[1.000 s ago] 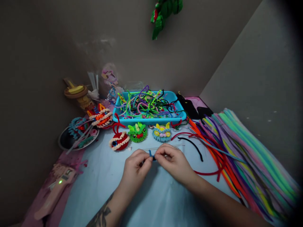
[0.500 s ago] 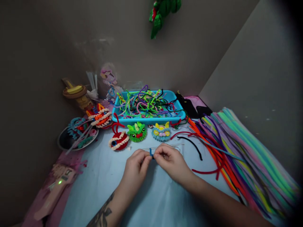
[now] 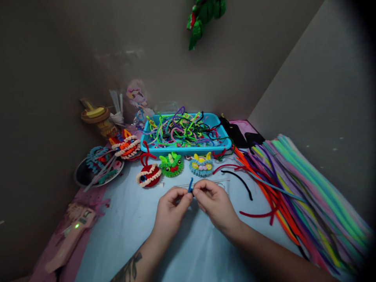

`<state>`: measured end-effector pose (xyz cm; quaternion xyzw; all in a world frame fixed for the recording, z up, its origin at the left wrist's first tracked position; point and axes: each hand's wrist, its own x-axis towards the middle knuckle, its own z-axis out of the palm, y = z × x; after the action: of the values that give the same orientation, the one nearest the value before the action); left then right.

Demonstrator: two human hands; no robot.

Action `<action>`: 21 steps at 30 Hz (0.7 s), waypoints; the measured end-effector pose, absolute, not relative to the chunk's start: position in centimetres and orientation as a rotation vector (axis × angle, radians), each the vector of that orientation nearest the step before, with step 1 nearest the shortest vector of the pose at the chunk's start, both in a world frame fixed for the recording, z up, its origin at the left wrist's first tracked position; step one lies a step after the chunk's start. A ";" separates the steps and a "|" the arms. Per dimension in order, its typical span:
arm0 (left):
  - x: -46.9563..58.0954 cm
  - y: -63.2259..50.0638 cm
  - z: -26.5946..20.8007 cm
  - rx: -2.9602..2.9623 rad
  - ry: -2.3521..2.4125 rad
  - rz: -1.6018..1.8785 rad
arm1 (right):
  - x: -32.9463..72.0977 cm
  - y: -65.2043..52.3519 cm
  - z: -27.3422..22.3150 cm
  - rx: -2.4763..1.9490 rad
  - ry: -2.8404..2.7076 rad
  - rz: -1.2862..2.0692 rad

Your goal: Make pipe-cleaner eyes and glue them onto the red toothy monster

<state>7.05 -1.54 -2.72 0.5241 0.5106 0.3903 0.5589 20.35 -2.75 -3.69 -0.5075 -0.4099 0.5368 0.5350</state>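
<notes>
Between my two hands a short blue pipe cleaner [image 3: 190,184] sticks up, with a dark bit at its lower end. My left hand [image 3: 173,205] pinches it from the left between thumb and forefinger. From the other side my right hand [image 3: 214,201] grips the same piece, its fingertips almost meeting the left ones. Just beyond the hands lie a red and cream pipe-cleaner figure [image 3: 149,175], a green animal head [image 3: 172,165] and a blue and yellow head [image 3: 201,165]. A thin clear rod [image 3: 219,181] lies behind the fingers.
A blue tray [image 3: 188,150] full of pipe-cleaner scraps stands at the back. Long coloured pipe cleaners [image 3: 305,188] fan out on the right, near a curved black one [image 3: 239,182]. At left are a metal bowl [image 3: 80,177] and a pink glue gun [image 3: 70,241].
The blue piece has tipped from upright to leaning slightly right, and its top stands a little higher. Both hands still pinch it; the whole view has shifted slightly.
</notes>
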 end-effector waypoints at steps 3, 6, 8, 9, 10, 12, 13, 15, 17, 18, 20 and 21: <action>6.9 -1.5 -2.5 1.225 1.183 0.910 | 20.3 -2.8 -3.2 -1.221 -1.010 1.206; 6.7 -1.4 -2.2 1.218 1.171 0.894 | 20.4 -2.8 -2.7 -1.236 -1.059 1.152; 6.6 -1.4 -2.2 1.242 1.174 0.900 | 20.5 -2.9 -2.6 -1.247 -1.077 1.137; 6.6 -1.4 -2.1 1.262 1.179 0.912 | 20.5 -2.9 -2.5 -1.253 -1.088 1.135; 6.5 -1.4 -2.1 1.285 1.187 0.925 | 20.5 -2.9 -2.5 -1.256 -1.098 1.132; 6.4 -1.3 -2.0 1.326 1.201 0.946 | 20.4 -3.0 -2.5 -1.254 -1.113 1.125; 6.4 -1.3 -1.9 1.335 1.206 0.951 | 20.3 -3.1 -2.5 -1.251 -1.114 1.121; 6.4 -1.3 -1.8 1.330 1.204 0.956 | 20.2 -3.1 -2.6 -1.249 -1.110 1.110; 6.4 -1.3 -1.8 1.282 1.195 0.954 | 20.1 -3.2 -2.6 -1.254 -1.111 1.101; 6.4 -1.3 -1.9 1.248 1.191 0.946 | 20.1 -3.2 -2.6 -1.256 -1.114 1.098; 6.5 -1.4 -2.1 1.177 1.187 0.926 | 20.1 -3.2 -2.6 -1.256 -1.121 1.097; 6.6 -1.5 -2.3 1.145 1.185 0.915 | 20.1 -3.2 -2.6 -1.257 -1.127 1.094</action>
<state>6.55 -1.48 -2.28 0.4914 0.5086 0.3925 0.5880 20.09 -3.22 -2.62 -0.5277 -0.4730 0.4592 0.5356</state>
